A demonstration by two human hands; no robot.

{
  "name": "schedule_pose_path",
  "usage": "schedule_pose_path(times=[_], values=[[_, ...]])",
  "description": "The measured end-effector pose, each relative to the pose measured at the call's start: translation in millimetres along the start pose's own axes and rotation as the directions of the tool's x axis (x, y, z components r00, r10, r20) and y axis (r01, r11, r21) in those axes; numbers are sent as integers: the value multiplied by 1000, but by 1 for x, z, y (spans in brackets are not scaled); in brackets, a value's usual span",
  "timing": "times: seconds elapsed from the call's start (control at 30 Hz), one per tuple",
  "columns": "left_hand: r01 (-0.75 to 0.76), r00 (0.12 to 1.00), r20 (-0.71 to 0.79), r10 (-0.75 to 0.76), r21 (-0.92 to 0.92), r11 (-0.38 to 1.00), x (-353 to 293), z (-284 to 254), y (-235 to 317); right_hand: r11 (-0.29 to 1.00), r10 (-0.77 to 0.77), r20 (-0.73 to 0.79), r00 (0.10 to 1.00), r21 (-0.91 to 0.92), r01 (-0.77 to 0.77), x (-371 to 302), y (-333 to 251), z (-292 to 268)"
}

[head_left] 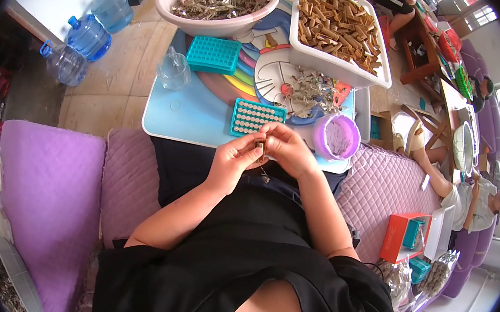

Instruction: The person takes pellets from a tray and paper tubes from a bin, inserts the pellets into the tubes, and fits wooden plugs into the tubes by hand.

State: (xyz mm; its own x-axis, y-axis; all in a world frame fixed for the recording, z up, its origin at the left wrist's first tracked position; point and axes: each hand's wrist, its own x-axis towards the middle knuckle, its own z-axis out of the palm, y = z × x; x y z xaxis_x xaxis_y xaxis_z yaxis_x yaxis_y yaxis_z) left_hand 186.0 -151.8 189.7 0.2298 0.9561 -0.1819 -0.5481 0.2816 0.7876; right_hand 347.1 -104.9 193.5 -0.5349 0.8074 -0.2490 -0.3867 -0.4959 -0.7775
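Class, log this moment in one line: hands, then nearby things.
left hand: holding small brown piece | right hand: at same piece | nearby: teal tray of round pieces, purple tub

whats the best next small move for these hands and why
Probably steady the small brown piece with the left hand and gently adjust it with the right hand, since both hands' fingertips meet at it and partly cover it, so its fit is hard to judge.

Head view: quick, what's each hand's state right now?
Left hand: closed, pinching a small brown piece in its fingertips.
Right hand: fingers closed beside that piece; exactly what its grip holds can't be told.
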Motion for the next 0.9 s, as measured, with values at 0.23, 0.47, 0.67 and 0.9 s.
schedule_pose_path(times=[0.23,0.47,0.67,0.9], values=[[119,991,-39,-129,-197,973,5,-4,3,-29,-528,-9,849,-999,-29,57,-2,-55],[121,989,-59,-137,-217,969,4,-9,3,-103,-470,-3,883,-993,-58,65,3,-56],[150,984,-43,-173,-324,934,4,-13,5,-54,-640,82,764,-997,62,51,-8,-35],[119,993,36,-114,-373,920,10,-30,-8,309,-641,-155,752,-948,68,27,-35,-19]])
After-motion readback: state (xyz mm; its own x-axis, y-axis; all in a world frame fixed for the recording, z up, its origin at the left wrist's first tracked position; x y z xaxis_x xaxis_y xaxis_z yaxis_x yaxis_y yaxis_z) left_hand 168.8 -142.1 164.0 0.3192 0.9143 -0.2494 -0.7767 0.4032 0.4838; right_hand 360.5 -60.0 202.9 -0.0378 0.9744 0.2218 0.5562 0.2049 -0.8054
